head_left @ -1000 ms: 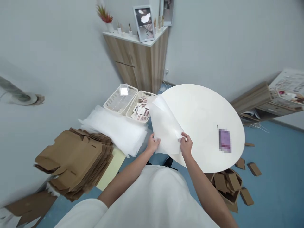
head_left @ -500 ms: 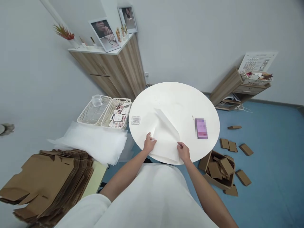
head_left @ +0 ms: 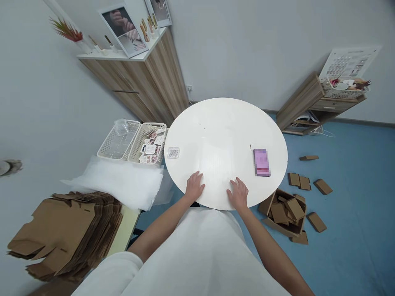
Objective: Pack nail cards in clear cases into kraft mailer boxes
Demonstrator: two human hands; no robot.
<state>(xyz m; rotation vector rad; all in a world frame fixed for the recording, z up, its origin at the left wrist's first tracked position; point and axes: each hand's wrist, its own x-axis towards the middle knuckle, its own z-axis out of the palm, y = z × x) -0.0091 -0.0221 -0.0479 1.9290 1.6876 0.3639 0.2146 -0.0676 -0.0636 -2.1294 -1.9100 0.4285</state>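
Note:
Both hands rest at the near edge of a round white table [head_left: 247, 123]. My left hand [head_left: 194, 187] lies with its fingers apart and holds nothing. To its right, my right hand [head_left: 238, 194] is also spread on the surface, holding nothing. Between them is a paler patch; whether it is a thin white sheet lying flat or glare, I cannot tell. A small clear tray [head_left: 173, 152] sits at the table's left edge. Toward the right side lies a purple stack [head_left: 261, 163], blurred by pixelation.
Left of the table are two white baskets [head_left: 132, 142], one with cards, white foam sheets [head_left: 117, 181] and flattened cardboard [head_left: 61, 230]. An open carton [head_left: 265, 205] of small brown boxes stands on the floor at right. Cabinets stand behind.
The white sheet that was raised and folded between my hands no longer stands up. My fingers have let go of it and spread on the table. The view has shifted slightly.

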